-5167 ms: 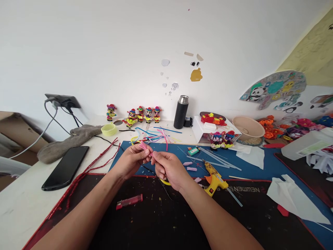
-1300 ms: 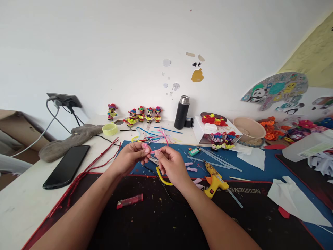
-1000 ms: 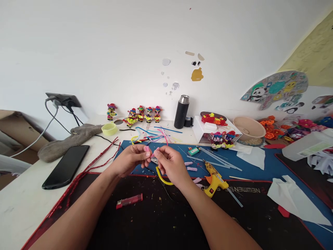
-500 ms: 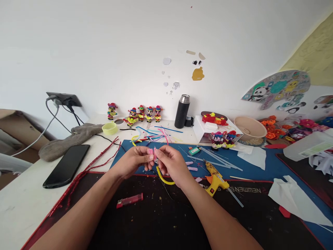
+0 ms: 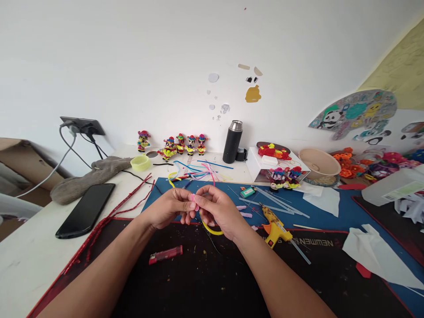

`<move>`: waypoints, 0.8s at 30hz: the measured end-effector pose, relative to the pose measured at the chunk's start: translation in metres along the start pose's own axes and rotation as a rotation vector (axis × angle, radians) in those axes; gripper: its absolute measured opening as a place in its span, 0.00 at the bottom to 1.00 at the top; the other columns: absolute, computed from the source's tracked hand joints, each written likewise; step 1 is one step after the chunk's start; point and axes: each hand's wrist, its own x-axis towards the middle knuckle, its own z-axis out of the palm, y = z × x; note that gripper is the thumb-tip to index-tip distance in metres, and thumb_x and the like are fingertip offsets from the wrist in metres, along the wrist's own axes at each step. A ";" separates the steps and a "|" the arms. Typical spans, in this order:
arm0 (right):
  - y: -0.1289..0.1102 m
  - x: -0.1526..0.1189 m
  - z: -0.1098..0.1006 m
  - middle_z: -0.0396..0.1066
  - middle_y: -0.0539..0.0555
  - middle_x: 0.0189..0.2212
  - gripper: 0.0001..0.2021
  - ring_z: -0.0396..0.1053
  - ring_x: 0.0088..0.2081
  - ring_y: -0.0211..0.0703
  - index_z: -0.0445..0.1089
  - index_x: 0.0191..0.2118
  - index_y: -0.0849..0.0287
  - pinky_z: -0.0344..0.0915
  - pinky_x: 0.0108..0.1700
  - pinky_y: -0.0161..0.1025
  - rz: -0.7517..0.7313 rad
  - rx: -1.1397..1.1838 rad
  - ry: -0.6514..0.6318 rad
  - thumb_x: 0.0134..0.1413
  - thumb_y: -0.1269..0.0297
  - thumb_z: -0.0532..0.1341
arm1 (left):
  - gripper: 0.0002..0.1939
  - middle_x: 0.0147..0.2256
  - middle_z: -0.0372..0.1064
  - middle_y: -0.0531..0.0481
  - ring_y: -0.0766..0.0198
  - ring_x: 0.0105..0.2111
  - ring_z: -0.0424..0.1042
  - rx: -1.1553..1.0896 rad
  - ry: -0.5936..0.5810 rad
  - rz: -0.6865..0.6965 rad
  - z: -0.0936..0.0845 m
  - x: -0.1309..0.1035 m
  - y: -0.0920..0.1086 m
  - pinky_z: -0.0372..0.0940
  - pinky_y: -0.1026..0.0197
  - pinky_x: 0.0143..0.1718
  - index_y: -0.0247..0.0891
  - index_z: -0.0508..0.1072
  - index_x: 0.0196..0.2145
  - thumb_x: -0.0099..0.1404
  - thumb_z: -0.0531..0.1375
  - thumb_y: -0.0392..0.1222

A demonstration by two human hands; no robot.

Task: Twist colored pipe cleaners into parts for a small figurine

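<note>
My left hand (image 5: 175, 205) and my right hand (image 5: 215, 207) meet over the mats, both closed in a pinch on a small pink pipe cleaner piece (image 5: 194, 201). Fingertips cover most of that piece, so its shape is hard to make out. A yellow pipe cleaner (image 5: 212, 230) curves out below my right hand, lying on or above the mat; I cannot tell which. Beyond the hands lie loose pink, blue and white pipe cleaners (image 5: 195, 171). To the right of my right hand are short pale pink pieces (image 5: 244, 212) and a yellow glue gun (image 5: 274, 224).
A red lighter (image 5: 165, 255) lies on the black mat (image 5: 192, 287). Left are a phone (image 5: 85, 211) and red twisted stems (image 5: 109, 216). Behind stand several small figures (image 5: 168, 148), a black thermos (image 5: 232, 142) and a white box (image 5: 253, 165). Glue sticks (image 5: 281, 201) rest on the blue mat.
My fingers have drawn closer together around the pink piece, and less of it shows. The camera view has shifted very slightly; the other things stay put.
</note>
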 end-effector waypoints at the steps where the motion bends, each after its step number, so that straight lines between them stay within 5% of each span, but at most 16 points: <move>1: -0.001 -0.001 0.000 0.69 0.44 0.21 0.24 0.61 0.17 0.32 0.69 0.42 0.56 0.48 0.17 0.29 0.002 0.000 -0.013 0.50 0.44 0.74 | 0.20 0.21 0.75 0.46 0.67 0.17 0.71 -0.014 -0.012 -0.014 -0.001 0.000 0.000 0.63 0.69 0.18 0.32 0.82 0.26 0.49 0.80 0.52; 11: -0.002 -0.004 -0.004 0.69 0.44 0.20 0.20 0.63 0.18 0.32 0.74 0.46 0.57 0.52 0.19 0.29 0.040 -0.044 -0.182 0.57 0.47 0.71 | 0.17 0.18 0.73 0.47 0.71 0.13 0.65 -0.022 -0.168 -0.103 -0.008 -0.003 -0.002 0.60 0.71 0.14 0.31 0.83 0.26 0.51 0.79 0.50; 24: 0.007 0.006 -0.005 0.69 0.44 0.22 0.19 0.59 0.17 0.32 0.71 0.42 0.58 0.52 0.18 0.30 -0.059 0.010 0.074 0.52 0.50 0.71 | 0.17 0.29 0.80 0.43 0.64 0.24 0.77 -0.062 0.021 -0.056 -0.006 0.004 -0.003 0.67 0.70 0.21 0.32 0.81 0.32 0.55 0.78 0.47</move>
